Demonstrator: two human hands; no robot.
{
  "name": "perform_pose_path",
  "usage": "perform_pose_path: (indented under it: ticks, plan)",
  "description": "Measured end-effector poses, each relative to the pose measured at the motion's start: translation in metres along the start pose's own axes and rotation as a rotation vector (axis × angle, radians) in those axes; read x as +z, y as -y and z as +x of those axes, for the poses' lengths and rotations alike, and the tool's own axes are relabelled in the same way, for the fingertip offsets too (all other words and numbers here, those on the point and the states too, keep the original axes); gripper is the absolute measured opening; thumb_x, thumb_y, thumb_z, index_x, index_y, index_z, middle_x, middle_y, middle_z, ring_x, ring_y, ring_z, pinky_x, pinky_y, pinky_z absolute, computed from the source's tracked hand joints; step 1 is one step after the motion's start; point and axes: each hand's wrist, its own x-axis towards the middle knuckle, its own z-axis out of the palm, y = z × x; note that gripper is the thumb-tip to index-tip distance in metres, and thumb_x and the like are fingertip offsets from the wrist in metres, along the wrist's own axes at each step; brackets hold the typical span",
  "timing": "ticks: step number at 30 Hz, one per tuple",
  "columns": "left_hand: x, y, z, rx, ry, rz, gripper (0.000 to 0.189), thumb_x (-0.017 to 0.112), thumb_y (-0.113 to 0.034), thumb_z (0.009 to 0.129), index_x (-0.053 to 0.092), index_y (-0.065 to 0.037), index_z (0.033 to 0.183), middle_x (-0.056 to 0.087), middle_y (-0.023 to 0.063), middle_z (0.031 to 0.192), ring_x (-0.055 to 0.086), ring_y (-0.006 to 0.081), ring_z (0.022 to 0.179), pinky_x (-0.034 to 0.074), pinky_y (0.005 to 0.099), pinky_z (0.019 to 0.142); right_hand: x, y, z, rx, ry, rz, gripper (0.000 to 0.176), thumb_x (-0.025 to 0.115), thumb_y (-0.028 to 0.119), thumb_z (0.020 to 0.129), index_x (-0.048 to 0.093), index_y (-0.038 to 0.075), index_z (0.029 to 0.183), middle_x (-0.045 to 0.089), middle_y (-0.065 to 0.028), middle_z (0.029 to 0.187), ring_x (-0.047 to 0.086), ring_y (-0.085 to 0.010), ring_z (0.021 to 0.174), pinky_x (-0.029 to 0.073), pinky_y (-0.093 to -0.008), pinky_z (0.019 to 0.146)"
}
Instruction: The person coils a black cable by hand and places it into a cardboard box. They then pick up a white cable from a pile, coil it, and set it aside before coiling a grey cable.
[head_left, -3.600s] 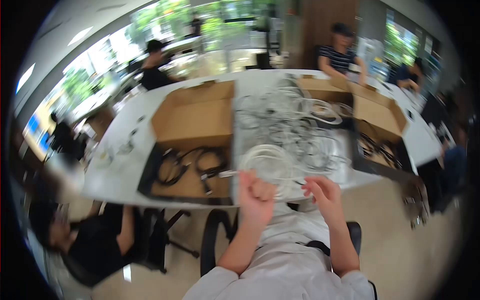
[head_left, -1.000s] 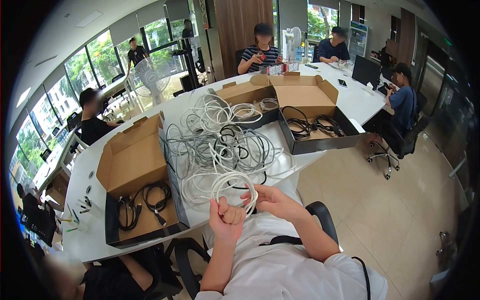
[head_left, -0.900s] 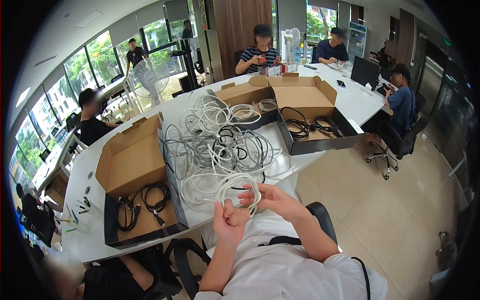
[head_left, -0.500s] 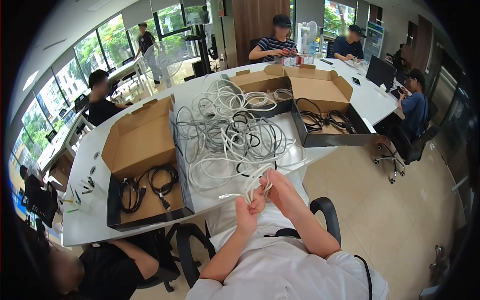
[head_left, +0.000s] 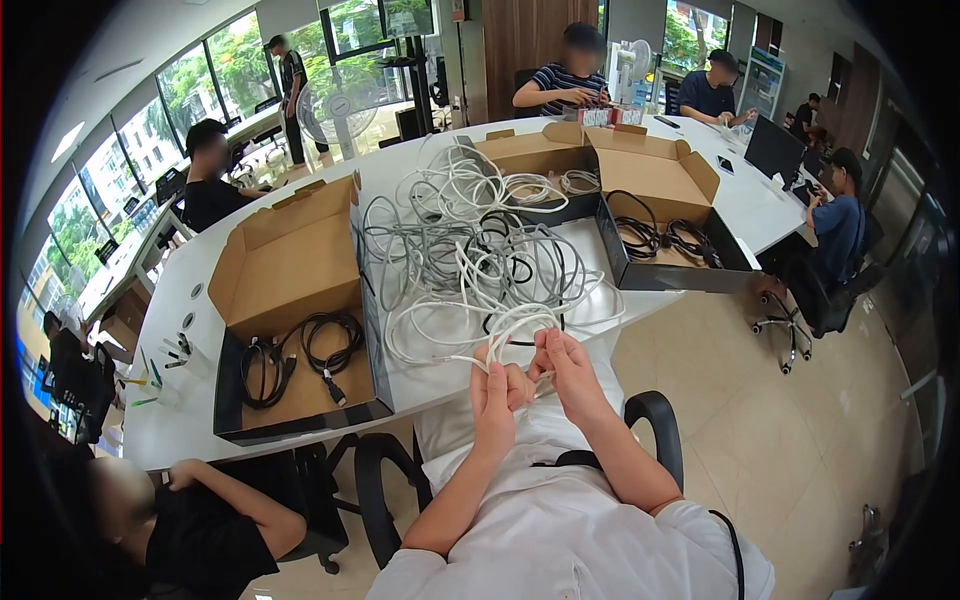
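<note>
Across the middle of the scene, a broad white table point(head_left: 410, 400), curved at the far side. At the near left, beside the table, a seated person in black point(head_left: 205, 525), one elbow bent. Farther left, another seated person in black point(head_left: 212, 200). At the far side, a person in a striped shirt point(head_left: 565, 85), and to the right a person in dark blue point(head_left: 708, 98). At the right, a seated person in blue point(head_left: 838, 228).

On the table's left part, an open left box point(head_left: 290, 250), brown inside and dark outside, with black cables point(head_left: 333, 382) inside. Right of centre, an open right box point(head_left: 685, 276), also holding dark cables point(head_left: 665, 241). Between and beyond, a far box point(head_left: 535, 148) with pale cables inside.

In the centre, a loose tangle of grey and white cables point(head_left: 470, 240), with darker strands mixed in. Near the right end, a dark monitor point(head_left: 773, 150).

At the near edge, above the lap, a white cable bundle point(head_left: 520, 318) looped between both hands, its loops reaching toward the tangle. Left hand point(head_left: 500, 400): fingers curled, gripping the bundle's left side. Right hand point(head_left: 567, 372): fingers bent and drawn together at the right side, any strand between the tips apparently too small to tell. At the near left of the table, pens point(head_left: 178, 352); near the monitor, a phone point(head_left: 724, 163).
</note>
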Motion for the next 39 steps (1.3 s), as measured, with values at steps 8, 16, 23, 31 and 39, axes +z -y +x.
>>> perform_pose_path:
  ticks: [8, 16, 23, 31, 39]
  plan:
    - [0.008, 0.001, -0.001, 0.252, -0.186, 0.444, 0.067, 0.035, -0.012, 0.099, -0.011, -0.01, 0.148, 0.045, 0.0128, 0.114, 0.04, 0.0053, 0.051, 0.044, 0.022, 0.049, 0.005, -0.004, -0.003, -0.158, -0.011, -0.153, 0.037, 0.042, 0.038, 0.1, 0.051, 0.004, 0.09, 0.046, 0.0025, 0.066, 0.054, -0.0071, 0.062, 0.043, -0.0219, 0.058]
    - [-0.001, 0.0, 0.002, 0.351, -0.035, 0.729, 0.047, 0.039, 0.001, 0.092, 0.031, 0.001, 0.139, 0.054, 0.0132, 0.099, 0.053, 0.0109, 0.063, 0.045, 0.0211, 0.049, 0.004, -0.008, -0.008, -0.173, -0.041, -0.134, 0.036, 0.042, 0.037, 0.1, 0.052, 0.003, 0.091, 0.045, 0.0029, 0.066, 0.054, -0.0066, 0.061, 0.044, -0.0224, 0.055]
    - [0.002, -0.006, -0.002, 0.309, 0.061, 0.762, 0.023, 0.04, -0.014, 0.098, 0.057, 0.002, 0.098, 0.05, 0.0028, 0.074, 0.041, 0.0062, 0.051, 0.035, 0.0221, 0.045, 0.001, -0.011, -0.013, -0.182, -0.054, -0.192, 0.038, 0.04, 0.037, 0.101, 0.052, 0.002, 0.092, 0.046, 0.0025, 0.067, 0.05, -0.0062, 0.057, 0.043, -0.0229, 0.054]
    - [0.013, -0.02, -0.012, 0.092, 0.159, 0.533, 0.061, 0.035, -0.049, 0.096, 0.062, 0.005, 0.101, 0.036, -0.0054, 0.062, 0.028, 0.0039, 0.049, 0.021, 0.0216, 0.047, 0.001, -0.011, -0.007, -0.171, 0.04, -0.123, 0.025, 0.046, 0.027, 0.099, 0.054, 0.004, 0.091, 0.049, 0.0029, 0.077, 0.041, -0.0049, 0.067, 0.038, -0.0194, 0.064]
    - [0.007, -0.008, 0.02, -0.109, 0.234, 0.222, 0.071, 0.043, -0.058, 0.092, 0.062, 0.009, 0.101, 0.04, -0.0038, 0.061, 0.034, 0.0067, 0.05, 0.027, 0.0241, 0.049, -0.017, 0.009, 0.005, -0.178, 0.002, -0.249, 0.033, 0.037, 0.03, 0.102, 0.054, 0.002, 0.098, 0.056, -0.0011, 0.078, 0.053, -0.0054, 0.07, 0.045, -0.0219, 0.062]
